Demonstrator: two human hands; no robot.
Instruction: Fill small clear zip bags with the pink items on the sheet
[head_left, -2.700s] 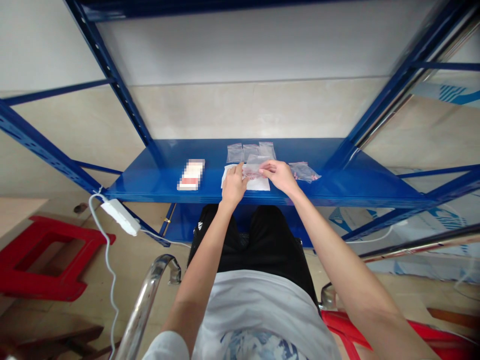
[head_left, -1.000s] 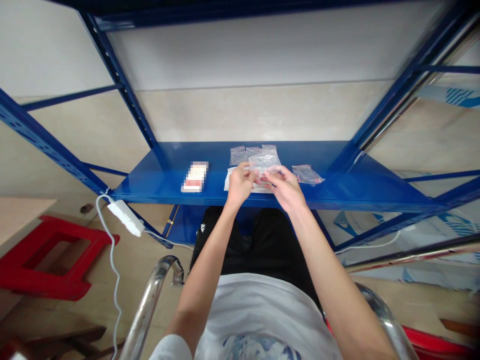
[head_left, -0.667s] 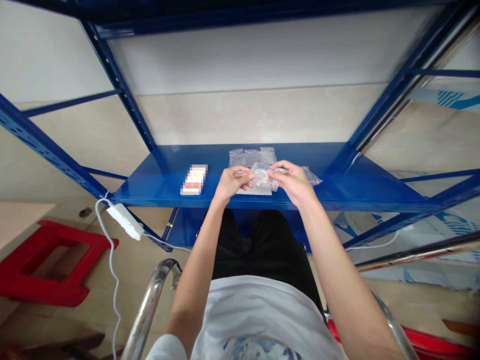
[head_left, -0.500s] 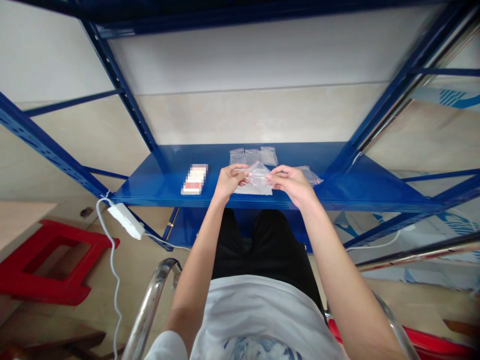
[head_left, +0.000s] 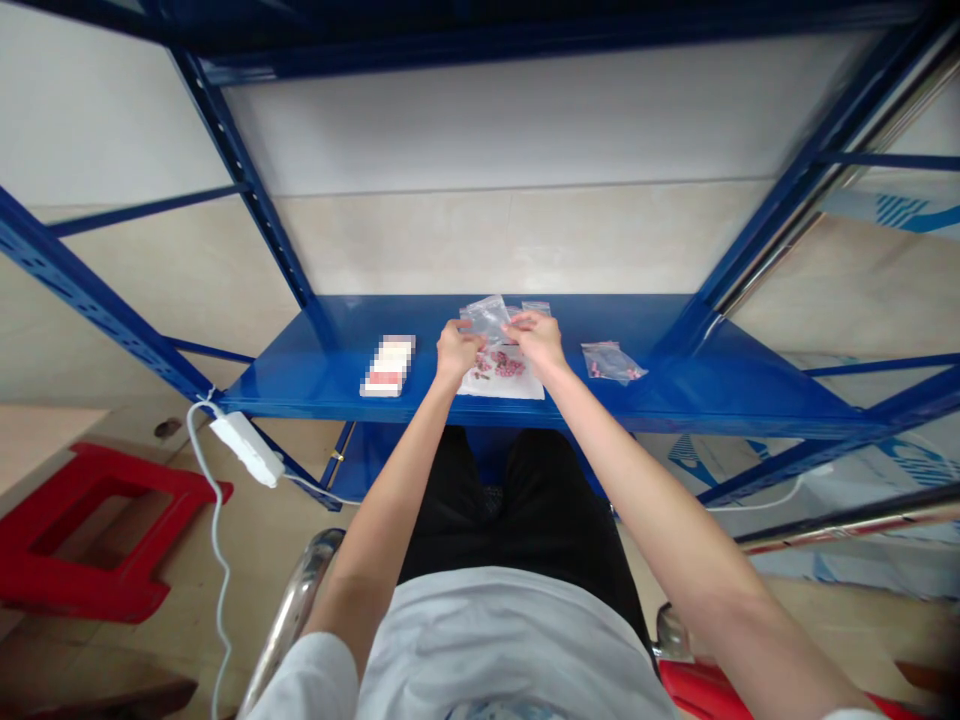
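Observation:
A clear zip bag (head_left: 489, 318) hangs tilted between my two hands, above the back of a white paper sheet. My left hand (head_left: 458, 352) is closed on the bag's lower left side. On its right side, my right hand (head_left: 537, 338) pinches the edge between thumb and fingers. Small pink-red pieces (head_left: 510, 365) lie loose on the white sheet (head_left: 525, 389) just below. More clear bags (head_left: 535, 308) lie behind, partly hidden by my hands. Apart to the right rests another clear bag (head_left: 611, 360) with a few pink pieces inside.
The blue metal shelf (head_left: 675, 380) has uprights on both sides. A blurred-out white and red item (head_left: 388, 366) lies at its left. A white power strip (head_left: 247, 448) hangs by the left corner, its cord trailing down. A red stool (head_left: 97, 530) stands on the floor at left.
Both hands have shifted with the bag, back and to the left, and the bag now stands more upright. The pink pieces on the sheet and the bag at right have come into view.

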